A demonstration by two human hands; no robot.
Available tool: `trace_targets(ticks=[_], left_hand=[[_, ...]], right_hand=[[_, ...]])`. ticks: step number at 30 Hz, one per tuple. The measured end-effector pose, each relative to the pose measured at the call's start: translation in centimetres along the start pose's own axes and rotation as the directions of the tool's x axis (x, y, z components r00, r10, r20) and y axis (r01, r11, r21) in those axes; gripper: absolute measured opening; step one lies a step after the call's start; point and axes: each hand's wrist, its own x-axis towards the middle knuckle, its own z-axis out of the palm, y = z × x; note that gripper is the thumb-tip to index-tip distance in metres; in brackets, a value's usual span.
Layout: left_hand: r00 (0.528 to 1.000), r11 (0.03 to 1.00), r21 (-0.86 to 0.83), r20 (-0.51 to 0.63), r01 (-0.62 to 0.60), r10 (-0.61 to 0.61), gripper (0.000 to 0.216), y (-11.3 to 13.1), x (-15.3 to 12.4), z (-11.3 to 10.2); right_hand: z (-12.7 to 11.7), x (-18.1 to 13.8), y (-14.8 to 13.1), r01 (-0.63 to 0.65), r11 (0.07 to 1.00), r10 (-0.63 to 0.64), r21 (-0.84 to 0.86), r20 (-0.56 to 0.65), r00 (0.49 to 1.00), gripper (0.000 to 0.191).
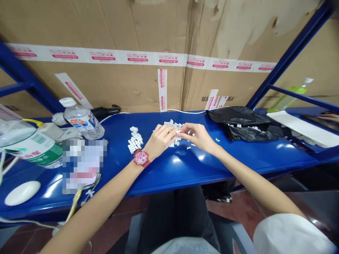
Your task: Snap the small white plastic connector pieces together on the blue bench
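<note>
My left hand (pixel 160 141) and my right hand (pixel 198 137) hover over a loose heap of small white plastic parts (pixel 172 132). Their fingertips meet on one small white plastic part (pixel 178 132), which is mostly hidden by my fingers. To the left of my left hand lies a second group of the same parts (pixel 135 140), stacked in rough rows. A red wristwatch (pixel 141 157) sits on my left wrist. A few stray pieces (pixel 217 140) lie to the right of my right hand.
The blue metal table (pixel 212 165) holds a water bottle (pixel 84 120), a larger bottle (pixel 34 141), a blurred card (pixel 83 165), a white oval object (pixel 22 193), and a black plastic bag (pixel 243 123). Taped cardboard (pixel 106 84) stands behind. Another person's hand (pixel 328 117) shows far right.
</note>
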Motion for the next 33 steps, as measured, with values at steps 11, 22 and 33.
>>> trace_targets(ticks=[11, 22, 33], left_hand=[[0.999, 0.997, -0.060, -0.007, 0.042, -0.042, 0.022, -1.1, -0.4, -0.4], [0.817, 0.818, 0.033, -0.082, 0.574, -0.570, 0.029, -4.9, -0.2, -2.3], [0.611, 0.712, 0.021, -0.531, 0.702, -0.587, 0.035, -8.4, -0.7, -5.6]], right_hand=[[-2.7, -0.1, 1.3, -0.024, 0.997, 0.029, -0.073, 0.063, 0.998, 0.029], [-0.3, 4.8, -1.1, 0.286, 0.886, -0.175, -0.366, 0.307, 0.935, 0.013], [15.8, 17.3, -2.6, 0.412, 0.857, -0.223, -0.308, 0.501, 0.836, 0.018]])
